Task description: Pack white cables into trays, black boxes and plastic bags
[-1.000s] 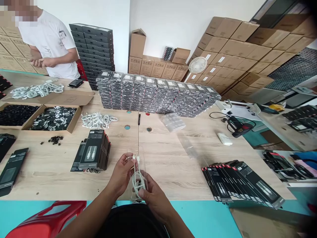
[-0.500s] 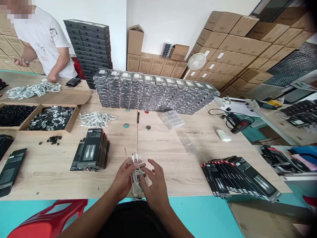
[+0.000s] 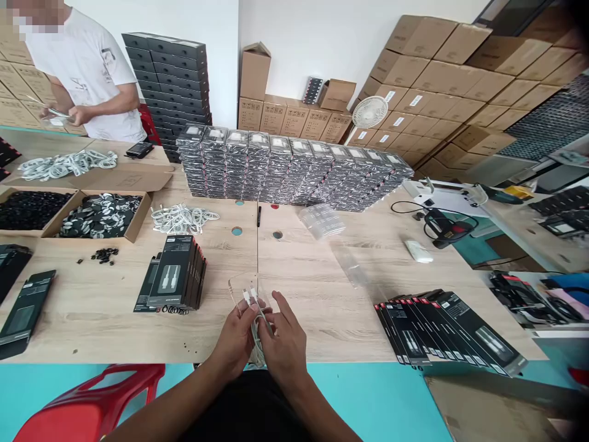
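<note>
A coiled white cable [image 3: 257,341] sits between my two hands near the table's front edge, its two plugs pointing away from me. My left hand [image 3: 234,341] is closed around the cable near the plugs, thumb on top. A thin clear plastic piece [image 3: 234,291] shows behind the plugs, at the left fingers; most of it is hidden. My right hand [image 3: 286,345] presses thumb and fingers on the cable's right side, with its index finger stretched away. To the left stand black cable boxes [image 3: 171,271] in an upright stack.
More white cables [image 3: 184,219] lie behind the black boxes. A carton of small black-and-white parts [image 3: 99,216] is at left. Wrapped boxes [image 3: 285,169] form a wall at the back. Fanned black boxes [image 3: 442,325] lie at right. A co-worker [image 3: 87,80] stands at far left.
My hands stay on the cable, and my right thumb and fingers have shifted slightly along it. The co-worker has brought both hands together around a pale item. The view has shifted a little.
</note>
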Demonstrator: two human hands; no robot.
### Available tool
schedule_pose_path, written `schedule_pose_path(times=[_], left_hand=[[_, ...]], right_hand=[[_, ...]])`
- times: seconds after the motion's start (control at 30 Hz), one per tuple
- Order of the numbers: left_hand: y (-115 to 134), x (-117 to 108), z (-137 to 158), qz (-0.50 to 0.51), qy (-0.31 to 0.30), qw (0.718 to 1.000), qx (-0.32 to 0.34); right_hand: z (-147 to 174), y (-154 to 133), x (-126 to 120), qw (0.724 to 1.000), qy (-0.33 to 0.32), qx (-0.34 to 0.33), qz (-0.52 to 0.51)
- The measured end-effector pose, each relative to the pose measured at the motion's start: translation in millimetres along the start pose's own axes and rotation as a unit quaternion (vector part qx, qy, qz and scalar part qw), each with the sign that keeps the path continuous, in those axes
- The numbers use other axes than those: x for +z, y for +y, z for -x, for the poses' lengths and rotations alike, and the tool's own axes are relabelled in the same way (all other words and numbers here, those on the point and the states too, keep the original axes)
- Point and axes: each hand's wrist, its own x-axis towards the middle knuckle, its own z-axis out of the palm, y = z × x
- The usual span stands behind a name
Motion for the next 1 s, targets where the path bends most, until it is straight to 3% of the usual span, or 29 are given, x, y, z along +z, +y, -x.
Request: schedule_pose_path(times=[0.17, 0.27, 0.33, 0.4, 0.47, 0.67, 0.87, 1.0], left_hand=[[5.2, -2.4, -2.8, 0.002, 0.011, 1.000, -0.007], [12.1, -7.6, -8.3, 0.007, 0.024, 1.000, -0.006], [16.5, -10.7, -11.3, 0.011, 0.031, 0.999, 0.001], [19.4, -11.9, -12.8, 0.014, 0.034, 0.999, 0.004], [20.5, -11.3, -12.9, 0.019, 0.032, 0.999, 0.002], [19.0, -7.8, -11.9, 0.027, 0.021, 0.999, 0.000], [18.6, -13.0, -13.9, -0.015, -0.002, 1.000, -0.028], [22.9, -16.0, -14.2, -0.068, -0.021, 0.997, -0.041]], right_hand=[[-4.7, -1.5, -3.1, 0.998, -0.034, 0.016, -0.049], [-0.4, -0.5, -11.5, 0.982, -0.068, 0.088, -0.153], [6.6, 0.8, -14.0, 0.945, -0.093, 0.178, -0.260], [13.2, 2.1, -12.1, 0.888, -0.125, 0.267, -0.353], [16.4, 3.0, -7.7, 0.846, -0.136, 0.314, -0.410], [12.1, 4.7, -0.5, 0.794, -0.134, 0.374, -0.460], [16.2, 9.9, 4.8, 0.770, -0.181, 0.394, -0.468], [8.5, 17.4, 3.3, 0.814, -0.130, 0.342, -0.452]])
